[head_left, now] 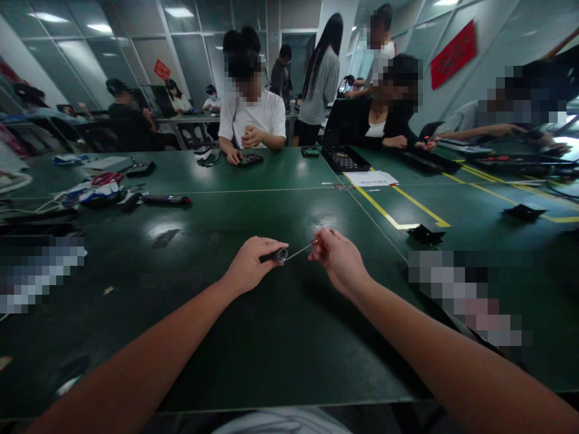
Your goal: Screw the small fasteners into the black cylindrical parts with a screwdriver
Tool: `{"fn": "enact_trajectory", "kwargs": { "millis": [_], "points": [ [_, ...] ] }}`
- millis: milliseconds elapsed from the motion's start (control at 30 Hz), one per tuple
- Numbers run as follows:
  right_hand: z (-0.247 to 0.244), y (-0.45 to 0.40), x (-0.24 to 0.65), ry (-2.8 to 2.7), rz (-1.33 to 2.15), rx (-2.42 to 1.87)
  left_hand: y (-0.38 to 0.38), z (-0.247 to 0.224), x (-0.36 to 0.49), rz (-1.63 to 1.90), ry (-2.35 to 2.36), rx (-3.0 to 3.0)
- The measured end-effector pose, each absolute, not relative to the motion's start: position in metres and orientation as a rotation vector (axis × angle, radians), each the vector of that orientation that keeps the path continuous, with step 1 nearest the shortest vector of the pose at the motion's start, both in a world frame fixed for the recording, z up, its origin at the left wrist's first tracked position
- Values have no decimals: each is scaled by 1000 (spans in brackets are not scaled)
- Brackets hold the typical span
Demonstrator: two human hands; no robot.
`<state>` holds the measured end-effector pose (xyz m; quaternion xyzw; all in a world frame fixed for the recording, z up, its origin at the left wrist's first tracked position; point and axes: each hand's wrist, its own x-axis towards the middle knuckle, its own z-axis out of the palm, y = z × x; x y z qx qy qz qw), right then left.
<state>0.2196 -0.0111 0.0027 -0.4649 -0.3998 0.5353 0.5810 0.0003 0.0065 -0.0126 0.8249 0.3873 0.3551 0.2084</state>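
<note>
My left hand (252, 263) is closed around a small dark cylinder (281, 255), pinched between thumb and fingers. The cylinder's round, silver-rimmed end faces right, and most of its body is hidden by the fingers. To the right, my right hand (340, 260) pinches a thin metal rod (298, 251). A reddish spot shows at the fingertips, but the rod's handle end is hidden in the hand. The rod slants down to the left, and its tip is at the cylinder's lower rim; whether it touches or goes inside I cannot tell. Both hands are just above the green tabletop (271, 343).
A black-and-red screwdriver-like tool (166, 199) and red-handled scissors or pliers (107, 179) lie at the left. Small black pieces (425, 234) rest at the right near yellow tape (384, 214). A co-worker in white (252, 117) sits opposite, near a black tray (346, 160).
</note>
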Motion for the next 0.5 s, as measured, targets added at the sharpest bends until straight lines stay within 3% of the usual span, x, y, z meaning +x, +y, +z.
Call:
{"fn": "enact_trajectory", "kwargs": {
  "millis": [100, 500],
  "points": [
    [1, -3, 224, -762, 1374, -1012, 6, -10, 0, 1011, 1136, 2280],
    [-3, -10, 219, -1127, 1054, -984, 4, -11, -1, 981, 1192, 2181]
  ]
}}
